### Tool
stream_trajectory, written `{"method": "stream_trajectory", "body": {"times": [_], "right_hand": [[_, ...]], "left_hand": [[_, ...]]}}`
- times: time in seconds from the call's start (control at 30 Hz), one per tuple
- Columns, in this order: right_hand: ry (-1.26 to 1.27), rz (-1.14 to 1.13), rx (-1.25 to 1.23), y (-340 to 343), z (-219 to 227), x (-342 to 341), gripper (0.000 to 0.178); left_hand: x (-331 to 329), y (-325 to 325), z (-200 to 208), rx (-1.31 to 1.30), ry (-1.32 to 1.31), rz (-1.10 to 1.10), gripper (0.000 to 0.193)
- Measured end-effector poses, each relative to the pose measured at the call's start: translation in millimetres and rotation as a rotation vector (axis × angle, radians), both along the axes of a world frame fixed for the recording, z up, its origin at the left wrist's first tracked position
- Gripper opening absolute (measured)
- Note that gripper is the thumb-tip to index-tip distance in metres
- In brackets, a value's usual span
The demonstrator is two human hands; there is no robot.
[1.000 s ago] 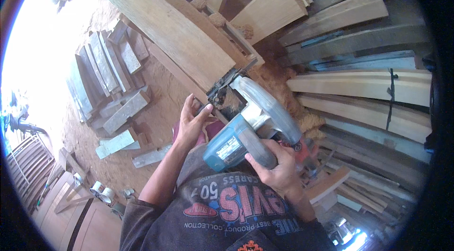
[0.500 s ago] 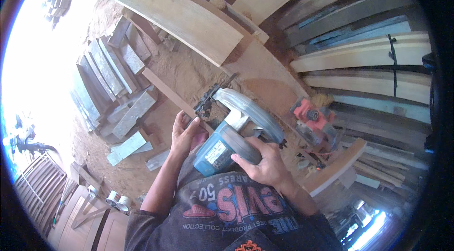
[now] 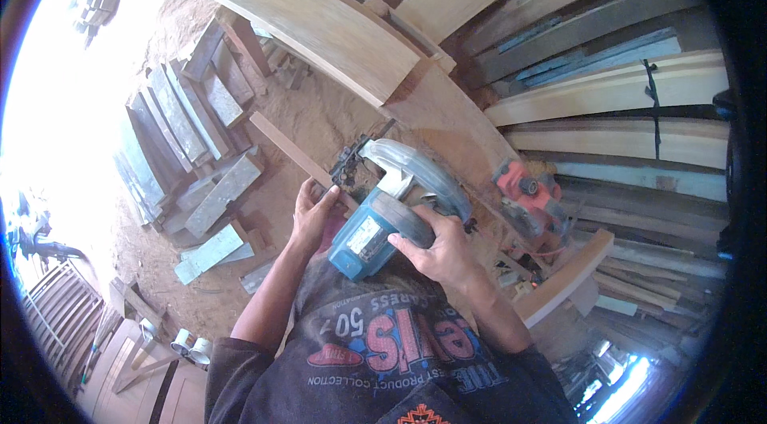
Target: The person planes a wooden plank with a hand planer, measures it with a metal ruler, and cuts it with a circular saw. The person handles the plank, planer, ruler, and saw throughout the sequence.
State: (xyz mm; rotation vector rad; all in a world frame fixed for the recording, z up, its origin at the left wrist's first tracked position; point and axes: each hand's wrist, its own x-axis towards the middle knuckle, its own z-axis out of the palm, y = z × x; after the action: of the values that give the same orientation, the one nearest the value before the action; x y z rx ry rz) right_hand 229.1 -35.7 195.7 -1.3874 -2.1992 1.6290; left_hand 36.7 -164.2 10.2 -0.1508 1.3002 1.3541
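Note:
A teal circular saw (image 3: 369, 238) with a clear-grey blade guard is held in front of my torso. My right hand (image 3: 449, 254) is closed around its dark handle. Beside the saw's front fittings, my left hand (image 3: 313, 212) grips a narrow wooden strip (image 3: 286, 146), thumb uppermost. That strip slopes away to the far left and passes close against the saw's base; whether the two touch I cannot tell. The saw blade is largely hidden by the guard and body.
A broad wooden board (image 3: 311, 20) lies on a sawdust-covered bench (image 3: 439, 116) ahead. A red power tool (image 3: 527, 188) sits at the right, near stacked planks (image 3: 607, 92). Several offcuts (image 3: 188, 116) lie on the sandy ground at left.
The saw and both hands have shifted slightly up and left in the picture. The strip's far end stands out more separately from the offcuts. Both grips stay the same.

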Motion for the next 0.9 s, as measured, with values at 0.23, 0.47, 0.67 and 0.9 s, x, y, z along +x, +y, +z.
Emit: {"method": "stream_trajectory", "body": {"times": [0.23, 0.47, 0.67, 0.9], "right_hand": [[-0.016, 0.033, 0.032, 0.3, 0.6, -2.8, 0.035], [-0.008, 0.051, 0.021, -0.7, 11.9, -2.1, 0.032], [0.061, 0.044, 0.043, -11.5, 32.8, 3.0, 0.03], [0.013, -0.113, 0.087, 9.2, 66.3, 16.9, 0.022]], "left_hand": [[-1.0, 2.3, 11.7, -0.012, -0.045, 0.045, 0.055], [-1.2, 2.1, 20.3, -0.046, -0.004, 0.029, 0.055], [-11.3, -2.3, 38.9, 0.09, 0.163, 0.006, 0.06], [-2.6, 54.9, 63.8, 0.153, 0.151, -0.036, 0.066]]}}
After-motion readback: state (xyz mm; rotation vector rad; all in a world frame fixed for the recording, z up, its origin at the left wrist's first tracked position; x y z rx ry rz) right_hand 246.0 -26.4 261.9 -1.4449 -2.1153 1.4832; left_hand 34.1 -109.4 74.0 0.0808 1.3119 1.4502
